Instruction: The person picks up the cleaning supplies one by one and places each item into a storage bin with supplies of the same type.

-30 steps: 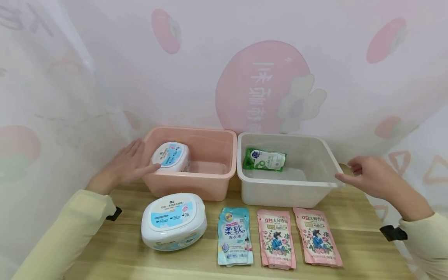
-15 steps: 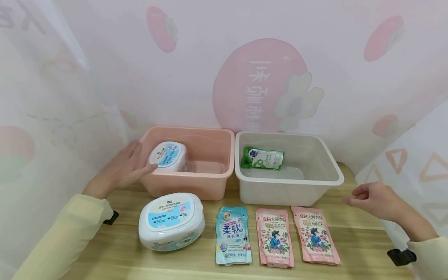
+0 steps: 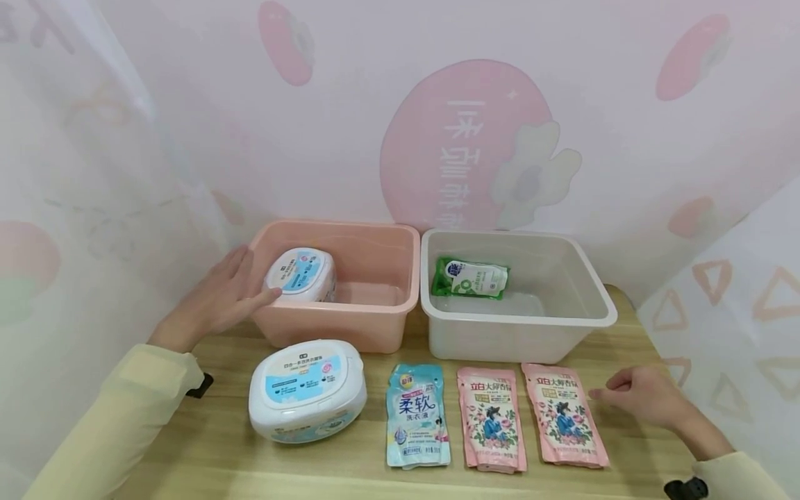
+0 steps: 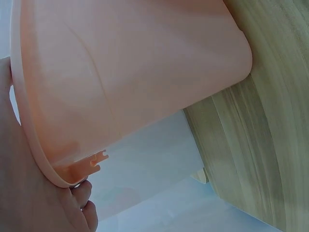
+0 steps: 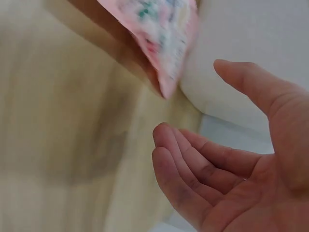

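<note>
In the head view, my left hand (image 3: 215, 298) lies over the near left corner of the pink plastic bin (image 3: 337, 326). The left wrist view shows fingertips (image 4: 83, 193) bent round the bin's rim, gripping it. My right hand (image 3: 644, 397) is beside the rightmost pink laundry detergent pouch (image 3: 565, 417), thumb and fingers apart with nothing between them in the right wrist view. A second pink pouch (image 3: 492, 420) and a blue pouch (image 3: 415, 417) lie to its left. A white lidded tub (image 3: 307, 392) stands in front of the pink bin.
A smaller-looking white tub (image 3: 301, 274) sits inside the pink bin at its left. Beside that bin, a pale grey bin (image 3: 519, 340) contains a green pouch (image 3: 470, 278). Everything stands on a wood-grain table (image 3: 350, 479), with a printed curtain (image 3: 312, 160) behind.
My right hand has moved from the grey bin's right side down and toward the rightmost pink pouch. The left hand has stayed at the pink bin's rim.
</note>
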`<state>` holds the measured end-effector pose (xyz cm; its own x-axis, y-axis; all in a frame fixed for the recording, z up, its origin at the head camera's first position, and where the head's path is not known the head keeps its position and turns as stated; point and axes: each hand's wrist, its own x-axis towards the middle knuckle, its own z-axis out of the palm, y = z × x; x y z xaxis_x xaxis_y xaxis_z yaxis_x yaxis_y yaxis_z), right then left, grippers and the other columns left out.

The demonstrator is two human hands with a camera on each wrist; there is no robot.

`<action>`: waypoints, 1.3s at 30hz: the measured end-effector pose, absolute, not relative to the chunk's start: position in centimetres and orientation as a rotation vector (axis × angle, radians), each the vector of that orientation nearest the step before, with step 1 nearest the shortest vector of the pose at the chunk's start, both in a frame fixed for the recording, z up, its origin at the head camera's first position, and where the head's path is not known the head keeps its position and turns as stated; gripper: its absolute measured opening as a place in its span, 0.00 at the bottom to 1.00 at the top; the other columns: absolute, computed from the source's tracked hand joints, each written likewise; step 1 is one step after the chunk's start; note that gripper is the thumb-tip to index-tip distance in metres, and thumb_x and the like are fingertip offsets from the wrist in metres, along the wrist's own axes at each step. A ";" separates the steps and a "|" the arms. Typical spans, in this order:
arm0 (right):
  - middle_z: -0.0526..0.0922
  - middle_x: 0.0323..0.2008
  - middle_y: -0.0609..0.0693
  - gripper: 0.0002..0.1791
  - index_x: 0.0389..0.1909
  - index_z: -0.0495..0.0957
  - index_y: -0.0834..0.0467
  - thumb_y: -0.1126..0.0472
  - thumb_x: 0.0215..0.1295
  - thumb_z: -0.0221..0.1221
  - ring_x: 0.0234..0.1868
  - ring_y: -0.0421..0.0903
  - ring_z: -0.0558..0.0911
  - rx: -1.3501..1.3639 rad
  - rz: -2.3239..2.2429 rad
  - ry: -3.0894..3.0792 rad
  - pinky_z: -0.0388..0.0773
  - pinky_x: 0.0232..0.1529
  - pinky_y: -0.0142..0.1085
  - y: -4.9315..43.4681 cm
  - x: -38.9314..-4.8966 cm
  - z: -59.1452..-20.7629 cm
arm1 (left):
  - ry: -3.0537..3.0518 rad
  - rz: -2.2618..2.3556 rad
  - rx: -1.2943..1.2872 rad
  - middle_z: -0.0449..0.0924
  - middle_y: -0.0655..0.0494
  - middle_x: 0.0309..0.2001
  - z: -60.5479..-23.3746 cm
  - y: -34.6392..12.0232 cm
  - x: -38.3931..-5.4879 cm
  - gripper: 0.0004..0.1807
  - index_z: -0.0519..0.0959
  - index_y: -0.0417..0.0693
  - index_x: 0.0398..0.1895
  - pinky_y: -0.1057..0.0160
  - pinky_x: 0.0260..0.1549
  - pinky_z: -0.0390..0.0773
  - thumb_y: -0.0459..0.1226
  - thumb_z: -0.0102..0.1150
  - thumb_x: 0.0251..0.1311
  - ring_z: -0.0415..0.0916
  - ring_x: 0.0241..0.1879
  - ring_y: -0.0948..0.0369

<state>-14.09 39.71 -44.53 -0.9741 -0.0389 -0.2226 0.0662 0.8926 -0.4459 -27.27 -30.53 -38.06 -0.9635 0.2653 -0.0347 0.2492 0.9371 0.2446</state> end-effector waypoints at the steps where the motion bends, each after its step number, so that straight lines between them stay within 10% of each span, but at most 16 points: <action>1: 0.91 0.38 0.53 0.29 0.43 0.88 0.66 0.41 0.65 0.70 0.39 0.45 0.86 0.048 -0.680 2.823 0.85 0.37 0.39 39.5 -14.0 -45.0 | 3.026 0.364 0.401 0.24 0.29 0.84 -38.1 -30.5 -27.3 0.62 0.30 0.31 0.83 0.24 0.77 0.44 0.69 0.42 0.73 0.32 0.84 0.30; 10: 0.85 0.22 0.44 0.24 0.28 0.90 0.57 0.39 0.62 0.72 0.25 0.41 0.74 0.177 -0.761 2.746 0.68 0.24 0.31 37.2 -13.5 -47.2 | 3.029 0.362 0.385 0.23 0.30 0.85 -38.2 -30.4 -27.3 0.62 0.29 0.33 0.84 0.23 0.77 0.44 0.70 0.42 0.72 0.31 0.84 0.30; 16: 0.61 0.09 0.38 0.35 0.08 0.65 0.49 0.36 0.59 0.73 0.16 0.36 0.58 0.192 -0.786 2.688 0.55 0.19 0.28 36.0 -13.5 -47.7 | 3.034 0.373 0.387 0.24 0.30 0.85 -38.1 -30.3 -27.2 0.62 0.29 0.33 0.84 0.23 0.76 0.45 0.70 0.43 0.72 0.32 0.84 0.30; 28: 0.64 0.13 0.40 0.33 0.13 0.61 0.50 0.45 0.61 0.75 0.18 0.37 0.63 0.270 -0.962 2.621 0.61 0.21 0.28 35.2 -13.5 -47.5 | 3.034 0.377 0.381 0.23 0.31 0.85 -38.2 -30.3 -27.2 0.62 0.29 0.33 0.84 0.23 0.77 0.44 0.70 0.42 0.72 0.31 0.84 0.31; 39: 0.82 0.22 0.46 0.15 0.30 0.80 0.59 0.54 0.62 0.73 0.24 0.39 0.76 0.167 -0.915 2.774 0.70 0.24 0.30 35.0 -13.1 -45.0 | 3.033 0.367 0.396 0.23 0.29 0.84 -38.2 -30.4 -27.2 0.62 0.29 0.31 0.83 0.24 0.77 0.43 0.69 0.42 0.73 0.30 0.84 0.30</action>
